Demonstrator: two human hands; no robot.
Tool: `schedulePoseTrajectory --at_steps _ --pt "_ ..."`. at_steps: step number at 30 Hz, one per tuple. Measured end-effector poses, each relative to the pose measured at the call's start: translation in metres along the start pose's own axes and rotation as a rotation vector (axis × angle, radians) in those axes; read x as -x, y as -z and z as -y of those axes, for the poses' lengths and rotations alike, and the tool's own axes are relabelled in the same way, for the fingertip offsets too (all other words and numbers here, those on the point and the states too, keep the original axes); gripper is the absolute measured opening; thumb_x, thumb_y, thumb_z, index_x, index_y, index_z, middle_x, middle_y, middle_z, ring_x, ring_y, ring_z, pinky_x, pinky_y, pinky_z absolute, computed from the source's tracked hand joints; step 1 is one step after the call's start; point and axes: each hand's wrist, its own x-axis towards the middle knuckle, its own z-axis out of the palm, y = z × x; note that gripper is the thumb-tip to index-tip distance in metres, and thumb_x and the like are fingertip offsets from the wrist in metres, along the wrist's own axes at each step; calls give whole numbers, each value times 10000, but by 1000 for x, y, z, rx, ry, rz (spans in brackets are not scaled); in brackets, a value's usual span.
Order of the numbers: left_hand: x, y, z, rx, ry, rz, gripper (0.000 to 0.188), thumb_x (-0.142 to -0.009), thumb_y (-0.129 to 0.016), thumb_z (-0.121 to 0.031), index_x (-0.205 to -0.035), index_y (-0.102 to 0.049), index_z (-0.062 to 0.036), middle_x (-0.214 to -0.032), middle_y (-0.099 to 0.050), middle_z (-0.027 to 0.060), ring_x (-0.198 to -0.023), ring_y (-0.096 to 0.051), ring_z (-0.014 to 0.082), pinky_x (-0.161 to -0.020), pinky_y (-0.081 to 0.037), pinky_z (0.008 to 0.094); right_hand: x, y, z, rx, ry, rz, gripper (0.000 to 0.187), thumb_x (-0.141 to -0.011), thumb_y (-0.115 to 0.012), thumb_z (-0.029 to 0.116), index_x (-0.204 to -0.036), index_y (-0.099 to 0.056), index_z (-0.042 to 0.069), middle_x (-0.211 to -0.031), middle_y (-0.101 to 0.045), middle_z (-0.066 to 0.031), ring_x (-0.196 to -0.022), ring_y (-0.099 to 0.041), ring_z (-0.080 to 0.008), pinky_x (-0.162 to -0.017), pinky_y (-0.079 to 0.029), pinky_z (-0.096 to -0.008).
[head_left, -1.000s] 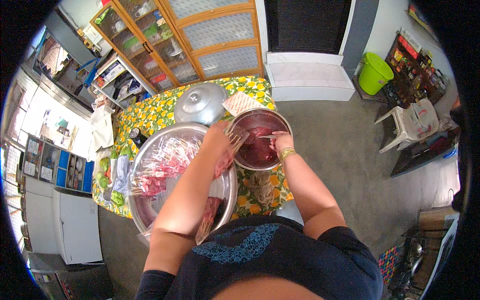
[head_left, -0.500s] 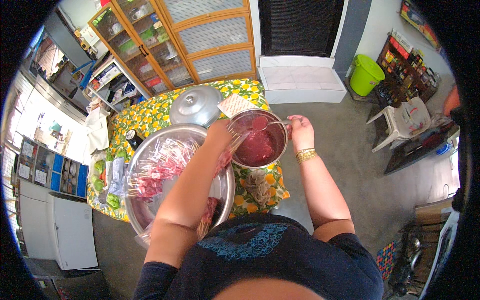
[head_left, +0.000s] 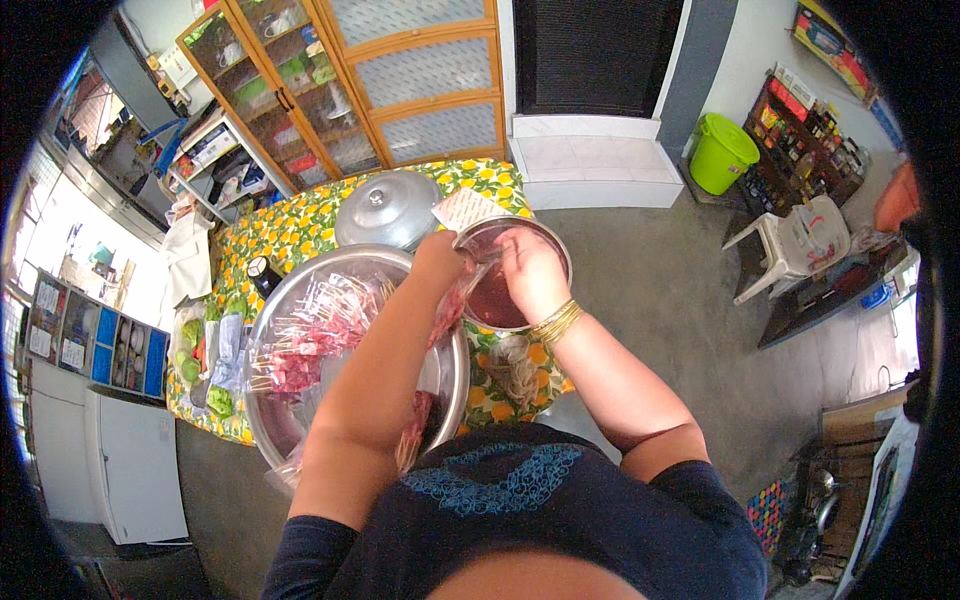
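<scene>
The right hand [head_left: 528, 268], out at the bowl's far rim half a second ago, has come back over the small metal bowl [head_left: 545, 240] of dark red meat, while the left hand [head_left: 440, 258] has stayed at that bowl's near-left rim. Nearest the camera, the person's dark shirt fills the lower edge and both forearms rise from it; the left forearm hides the middle of the large steel basin [head_left: 300, 440], so only its left half shows, lined with clear plastic and holding rows of meat skewers [head_left: 310, 335]. The left hand's fingers are pinched on what looks like a skewer with meat hanging from it, though the stick itself is hard to make out. The right hand is cupped down into the bowl; whether it holds anything cannot be told. Gold bangles [head_left: 556, 322] ring the right wrist. Beyond the bowl lie a white card [head_left: 463, 208] and a domed metal lid [head_left: 388, 208] on the lemon-print tablecloth [head_left: 300, 225], which the basin overhangs at the near edge. Bare grey floor [head_left: 640, 270] opens to the right, toward a green bucket [head_left: 722, 152].
</scene>
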Motion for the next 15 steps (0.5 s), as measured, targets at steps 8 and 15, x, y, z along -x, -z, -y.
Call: schedulePoseTrajectory --at_steps 8,15 --pt "2 12 -7 14 126 84 414 -761 -658 -68 -1172 -695 -32 -1167 -686 232 -1114 -650 382 -970 -500 423 -28 21 -81 -446 -650 -153 197 -1004 -508 160 -1016 -665 42 -758 -680 -71 -612 -619 -141 -587 -514 -325" --pt "10 10 -1 -34 91 -59 499 -744 -661 -45 -1243 -673 -58 -1216 -670 241 -1166 -630 384 -1011 -482 418 11 -76 -164 79 -613 18 168 -963 -551 148 -984 -690 56 -926 -726 -179 -878 -709 -348 -826 -540 -426"
